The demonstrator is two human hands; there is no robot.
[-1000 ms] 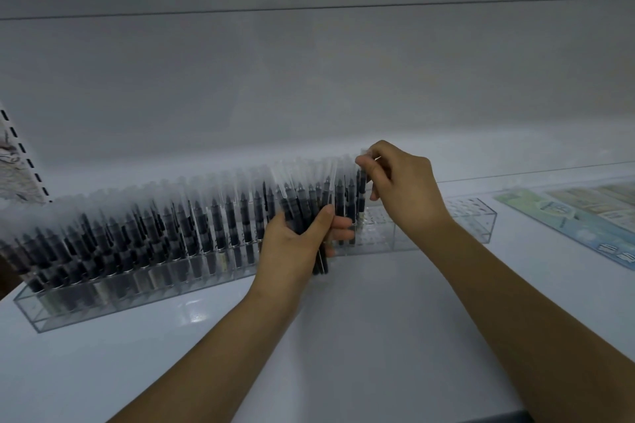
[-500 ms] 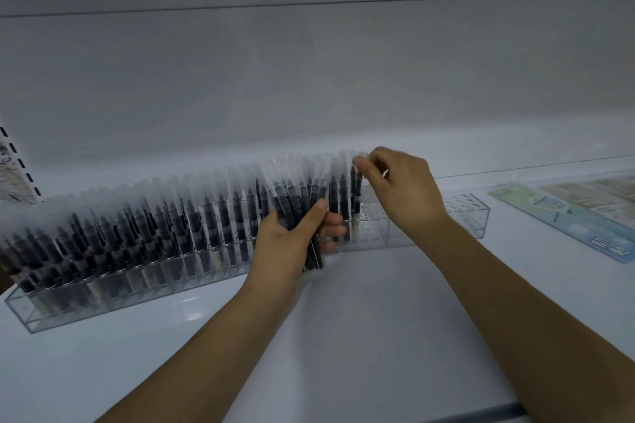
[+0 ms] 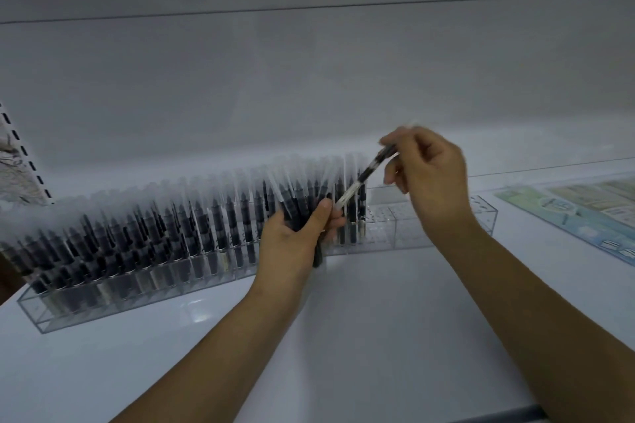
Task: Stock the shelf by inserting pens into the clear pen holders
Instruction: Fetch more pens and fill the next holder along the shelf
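The right hand pinches one pen at its upper end, tilted, its lower tip by the left thumb. The left hand grips a bundle of pens in front of the holder. Half a second ago the right hand sat lower, at the filled rows; it has since lifted with the pen. The holder stands on a white shelf, its right end unfilled; a leaflet lies to the right, with a grey wall behind.
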